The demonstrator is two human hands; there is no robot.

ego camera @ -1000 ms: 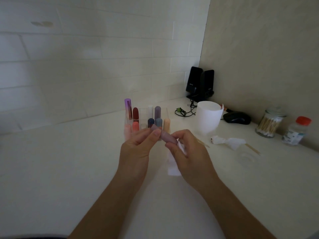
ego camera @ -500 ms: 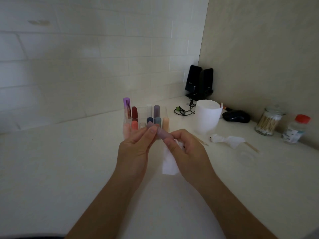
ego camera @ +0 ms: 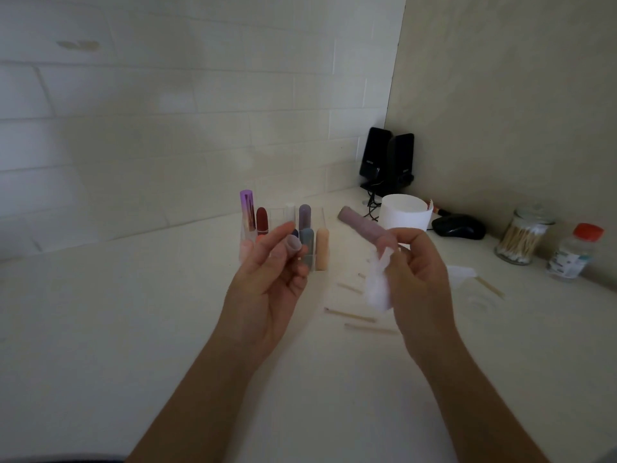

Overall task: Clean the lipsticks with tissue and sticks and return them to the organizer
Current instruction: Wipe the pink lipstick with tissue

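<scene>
Head view: the right grip (ego camera: 417, 279) is clamped on the mauve matte lipstick tube (ego camera: 362, 226), with a crumpled white tissue (ego camera: 377, 289) tucked beneath, apparently ready for wiping. The left grip (ego camera: 267, 285) pinches what looks like its small translucent cap (ego camera: 293, 244), held aside. Both are raised in front of the clear acrylic organizer (ego camera: 322, 218), which stands near the white worktop's (ego camera: 133, 329) back edge. Half a second ago the hands met on the closed tube; now they are apart and the cap is off.
</scene>
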